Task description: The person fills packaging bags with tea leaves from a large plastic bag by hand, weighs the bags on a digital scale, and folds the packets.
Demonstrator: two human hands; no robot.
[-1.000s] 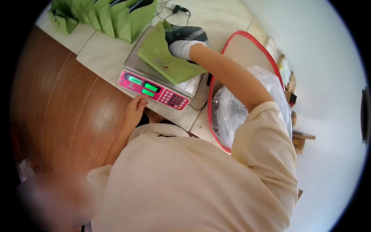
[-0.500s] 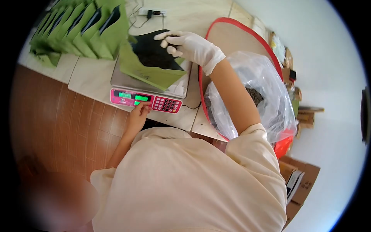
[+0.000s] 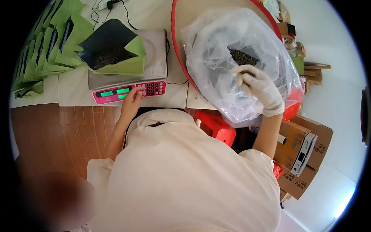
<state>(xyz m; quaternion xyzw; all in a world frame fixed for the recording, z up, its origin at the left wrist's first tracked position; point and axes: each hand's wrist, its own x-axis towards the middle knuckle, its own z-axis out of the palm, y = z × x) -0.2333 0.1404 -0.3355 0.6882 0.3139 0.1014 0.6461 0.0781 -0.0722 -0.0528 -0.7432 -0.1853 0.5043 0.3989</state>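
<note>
My bare left hand [image 3: 132, 99] rests at the lower edge of the pink digital scale [image 3: 101, 99], fingers loosely extended against its panel beside the keypad, holding nothing. On the scale's metal plate [image 3: 155, 54] stands an open green pouch [image 3: 129, 63] with a dark lining and dark dried leaves [image 3: 112, 56] inside. My right hand [image 3: 259, 89], in a white glove, is over a large clear plastic bag [image 3: 210, 73]. Its fingers are curled around a little dark leafy material. More dark dried leaves [image 3: 244, 57] show in the bag's mouth, just above the glove.
Several green pouches [image 3: 48, 46] stand in rows at the left. The bag sits in a red-rimmed round tray [image 3: 176, 46]. A power strip [image 3: 107, 4] with cables lies at the back. A red plastic stool [image 3: 218, 129] and cardboard boxes [image 3: 305, 154] are below right.
My right hand has moved from the pouch to over the plastic bag. The pouch now stands with its mouth towards me and leaves visible. The view has shifted; my left hand stays at the scale.
</note>
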